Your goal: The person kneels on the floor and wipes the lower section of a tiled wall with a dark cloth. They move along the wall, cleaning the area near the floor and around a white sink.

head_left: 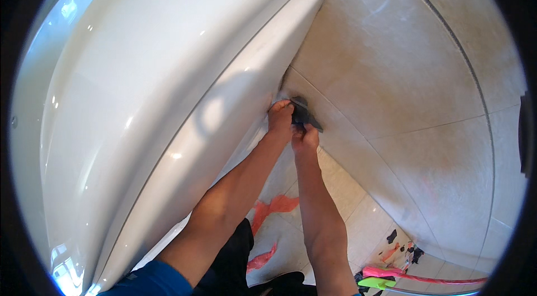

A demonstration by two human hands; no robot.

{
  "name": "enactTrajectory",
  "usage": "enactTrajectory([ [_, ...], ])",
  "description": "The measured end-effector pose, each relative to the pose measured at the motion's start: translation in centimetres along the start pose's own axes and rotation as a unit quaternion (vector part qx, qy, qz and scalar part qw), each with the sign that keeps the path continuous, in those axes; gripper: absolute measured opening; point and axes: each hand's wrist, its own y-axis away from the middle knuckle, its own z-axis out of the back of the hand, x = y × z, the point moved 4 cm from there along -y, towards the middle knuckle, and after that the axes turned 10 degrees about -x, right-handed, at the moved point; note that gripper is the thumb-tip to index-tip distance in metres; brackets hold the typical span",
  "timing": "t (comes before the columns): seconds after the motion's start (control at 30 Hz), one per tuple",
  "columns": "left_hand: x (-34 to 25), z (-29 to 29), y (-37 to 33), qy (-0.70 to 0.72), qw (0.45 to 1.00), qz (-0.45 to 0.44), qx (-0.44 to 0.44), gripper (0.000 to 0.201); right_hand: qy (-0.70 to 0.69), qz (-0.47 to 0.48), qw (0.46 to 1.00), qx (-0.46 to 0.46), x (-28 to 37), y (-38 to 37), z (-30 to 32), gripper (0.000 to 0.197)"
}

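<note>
Bare forearms (324,218), fingers (284,105) holding dark material (301,112), white tub (151,67) alongside

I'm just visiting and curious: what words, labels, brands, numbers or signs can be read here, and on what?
There are none I can read.
White tub, wall tiles, dark piece: no writing visible.
Green item and pink item, lower right: too small to tell.

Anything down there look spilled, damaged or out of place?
Yes: crumpled red strips lie loose on the pale tiled floor, and ragged dark scraps lie scattered near a lime-green tool, looking like dropped litter. The dark grey crumpled piece at the left hand and right hand shows too small to judge for damage.
</note>
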Motion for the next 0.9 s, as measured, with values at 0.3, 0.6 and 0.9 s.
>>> enactTrajectory([
  [0.3, -2.5, -3.9, 4.1, -0.025, 0.992, -0.116, -0.048, 0.017, -0.015, 0.207, 0.978, 0.028, 8.2, 11.5, -4.3, 0.023],
  [0.6, -6.9, -8.5, 10.5, -0.044, 0.971, -0.233, 0.030, 0.015, 0.038, 0.357, 0.933, 0.009, 15.8, 19.4, -8.3, 0.015],
  [0.9, -3.3, -10.4, 15.4, -0.017, 0.990, -0.079, 0.115, 0.019, 0.105, 0.365, 0.925, -0.032, 20.6, 21.1, -6.1, 0.012],
])
